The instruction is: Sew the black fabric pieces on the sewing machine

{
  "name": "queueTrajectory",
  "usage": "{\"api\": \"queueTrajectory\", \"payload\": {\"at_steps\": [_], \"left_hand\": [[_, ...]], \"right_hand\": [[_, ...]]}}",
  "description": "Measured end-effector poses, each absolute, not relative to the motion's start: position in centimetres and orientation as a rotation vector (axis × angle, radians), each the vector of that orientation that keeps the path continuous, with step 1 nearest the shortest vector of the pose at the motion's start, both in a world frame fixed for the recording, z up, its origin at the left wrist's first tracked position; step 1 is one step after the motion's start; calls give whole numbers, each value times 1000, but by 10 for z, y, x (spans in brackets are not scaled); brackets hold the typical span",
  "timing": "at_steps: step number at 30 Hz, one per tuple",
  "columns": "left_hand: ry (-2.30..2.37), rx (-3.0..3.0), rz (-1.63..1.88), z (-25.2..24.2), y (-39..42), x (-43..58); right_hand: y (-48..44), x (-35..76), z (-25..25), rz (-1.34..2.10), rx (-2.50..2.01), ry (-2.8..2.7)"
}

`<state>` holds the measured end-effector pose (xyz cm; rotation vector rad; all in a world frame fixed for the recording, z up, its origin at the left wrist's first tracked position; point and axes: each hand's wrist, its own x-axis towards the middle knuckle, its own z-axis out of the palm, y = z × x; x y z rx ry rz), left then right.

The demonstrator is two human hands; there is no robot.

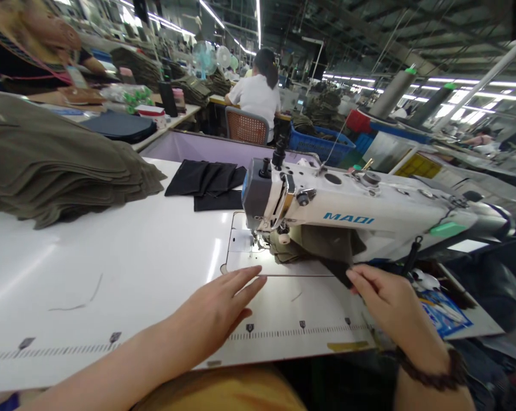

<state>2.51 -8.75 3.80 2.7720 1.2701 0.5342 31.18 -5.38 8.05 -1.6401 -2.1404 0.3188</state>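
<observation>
My right hand [380, 297] pinches the corner of a dark fabric piece [337, 268] at the right of the sewing machine [347, 205]. That piece runs back under the machine's arm, where olive fabric pieces [287, 248] lie beside the needle area. Part of the cloth is hidden behind the machine head. My left hand [224, 305] hovers over or rests on the white table [155, 274] in front of the needle plate [241, 242]. Its fingers are stretched out with nothing in them.
A tall stack of olive fabric [65, 165] stands at the left. Folded black pieces [206, 180] lie behind the machine head. A blue packet [444, 314] sits at the right edge. Beyond the table, a person in white [253, 97] sits on a chair near a blue crate [318, 145].
</observation>
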Motion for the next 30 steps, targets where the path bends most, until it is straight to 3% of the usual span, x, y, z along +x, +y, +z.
{"api": "queueTrajectory", "payload": {"at_steps": [4, 8, 10, 12, 16, 22, 30], "left_hand": [[1114, 2870, 551, 37, -83, 63], [791, 2818, 268, 30, -79, 67], [795, 2742, 190, 24, -81, 44], [971, 2638, 336, 20, -85, 11], [1143, 2494, 522, 16, -100, -48], [1256, 2270, 606, 19, -118, -69], [962, 1899, 533, 32, -116, -59]], "right_hand": [[-101, 274, 79, 617, -1462, -2395], [-118, 247, 69, 862, -1206, -2456], [-115, 251, 67, 1025, -1145, -2387], [-110, 262, 64, 1111, -1195, -2335], [-98, 276, 52, 1069, -1298, -2513], [-92, 248, 26, 932, -949, -2955], [-95, 249, 11, 515, -728, -2913]]}}
